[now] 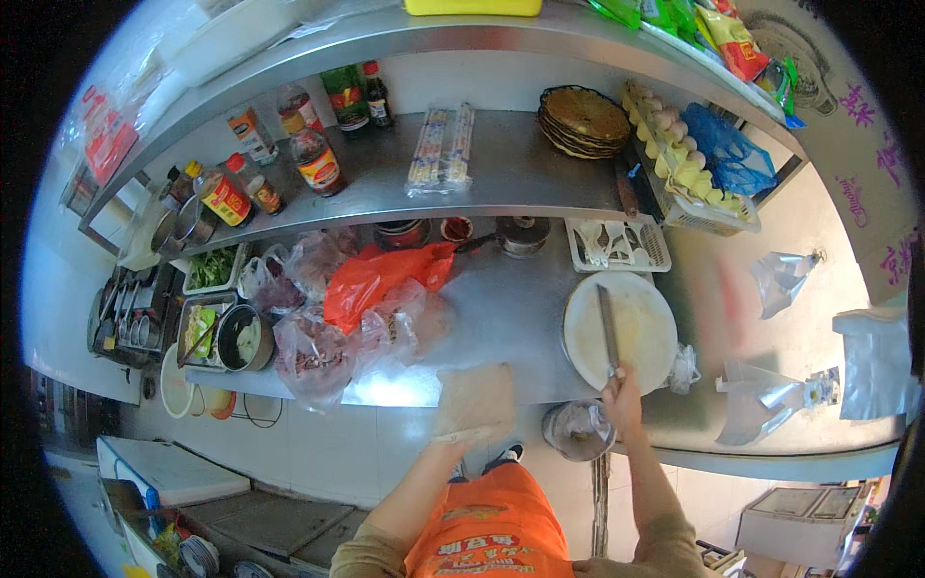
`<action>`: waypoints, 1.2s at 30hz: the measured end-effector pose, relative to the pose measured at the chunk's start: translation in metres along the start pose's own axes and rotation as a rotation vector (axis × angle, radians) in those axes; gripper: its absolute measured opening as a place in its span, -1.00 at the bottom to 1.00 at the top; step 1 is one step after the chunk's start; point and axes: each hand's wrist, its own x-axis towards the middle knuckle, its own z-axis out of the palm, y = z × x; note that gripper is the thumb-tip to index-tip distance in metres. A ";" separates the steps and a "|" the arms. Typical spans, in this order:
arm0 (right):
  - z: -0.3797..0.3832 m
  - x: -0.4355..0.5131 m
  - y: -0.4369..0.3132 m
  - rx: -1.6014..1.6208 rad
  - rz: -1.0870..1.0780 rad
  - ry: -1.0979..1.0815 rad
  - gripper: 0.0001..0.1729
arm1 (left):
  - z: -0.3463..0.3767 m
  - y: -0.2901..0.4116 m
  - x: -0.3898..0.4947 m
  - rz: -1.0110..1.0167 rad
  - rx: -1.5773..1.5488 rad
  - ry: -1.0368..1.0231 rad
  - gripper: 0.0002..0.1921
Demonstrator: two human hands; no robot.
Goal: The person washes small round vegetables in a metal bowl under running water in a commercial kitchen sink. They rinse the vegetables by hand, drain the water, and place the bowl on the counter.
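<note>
A beige cloth [475, 402] is at my left hand [453, 445], over the counter's front edge; it hides my fingers. My right hand [621, 392] is closed round the handle of a kitchen knife [606, 321], whose narrow-looking blade points away from me over a round white cutting board [654, 332]. The board lies on the steel counter [498, 311], to the right of the cloth. Below the board's front edge, next to my right forearm, is a bin with a plastic liner [578, 431].
Several clear bags and a red plastic bag [390, 278] lie left of centre, beside a pot [246, 338]. A white basket of spoons [654, 248] stands behind the board. Above runs a steel shelf [498, 155] with bottles, wrapped chopsticks [439, 152] and egg trays [668, 148].
</note>
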 end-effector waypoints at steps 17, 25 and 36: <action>0.009 -0.129 -0.259 -0.353 -0.651 -0.146 -0.24 | -0.094 -0.031 0.006 -0.023 0.124 0.615 -0.74; -0.032 -0.205 -0.231 -0.140 -0.612 -0.279 -0.21 | -0.106 -0.081 -0.011 0.231 0.089 1.008 -0.67; -0.007 -0.142 -0.230 1.520 0.196 -0.735 -0.42 | -0.081 -0.051 -0.066 0.376 -0.251 0.794 -0.36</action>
